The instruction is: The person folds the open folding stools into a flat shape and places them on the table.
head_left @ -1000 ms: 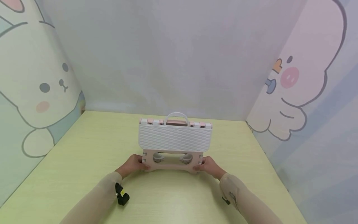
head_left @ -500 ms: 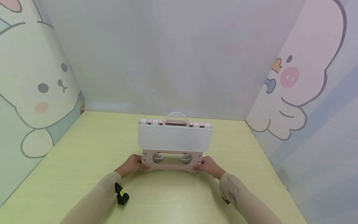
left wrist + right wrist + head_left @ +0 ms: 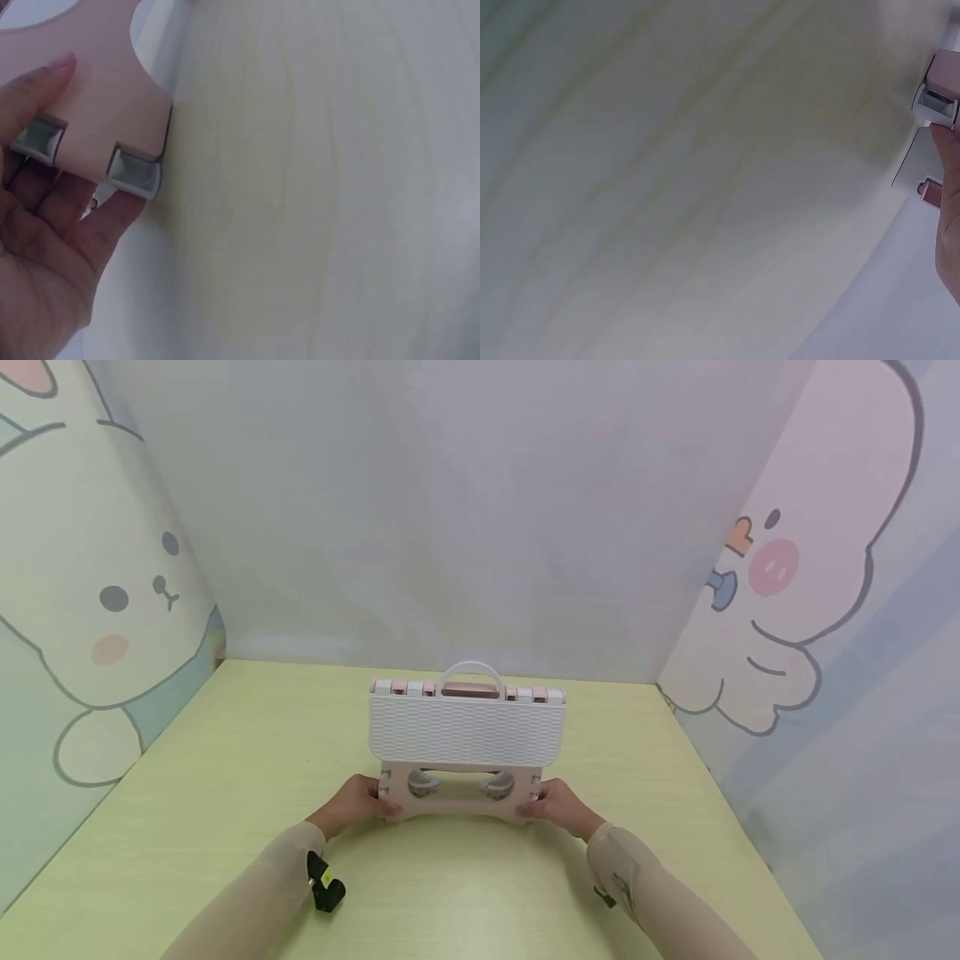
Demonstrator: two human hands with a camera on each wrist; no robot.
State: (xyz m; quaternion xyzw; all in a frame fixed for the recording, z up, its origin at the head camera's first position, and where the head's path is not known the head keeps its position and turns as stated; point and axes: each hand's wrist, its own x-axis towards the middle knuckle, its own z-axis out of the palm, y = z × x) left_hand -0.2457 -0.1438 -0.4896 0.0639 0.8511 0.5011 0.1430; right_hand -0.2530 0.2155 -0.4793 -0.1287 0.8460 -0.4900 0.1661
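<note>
A pink and white plastic folding stool (image 3: 467, 727) stands on the table in the middle of the head view. Its white textured panel faces me, a white loop handle (image 3: 472, 668) sticks up from the hinged top edge, and a pink leg panel (image 3: 459, 807) with cut-outs shows below. My left hand (image 3: 356, 804) grips the leg panel's left edge. In the left wrist view the thumb (image 3: 34, 90) lies on the pink face, with the other fingers at the side and behind. My right hand (image 3: 564, 807) holds the right edge, thumb in front; its other fingers are mostly hidden.
The pale yellow wood-grain table (image 3: 465, 893) spreads around the stool. A pale curtain-like wall (image 3: 465, 527) rises behind it, with cartoon-printed walls on the left (image 3: 67, 568) and right (image 3: 787, 635). A black device (image 3: 325, 883) sits on the left sleeve.
The head view has shifted very slightly. Both hands keep the same hold on the stool, and it has not visibly moved on the table.
</note>
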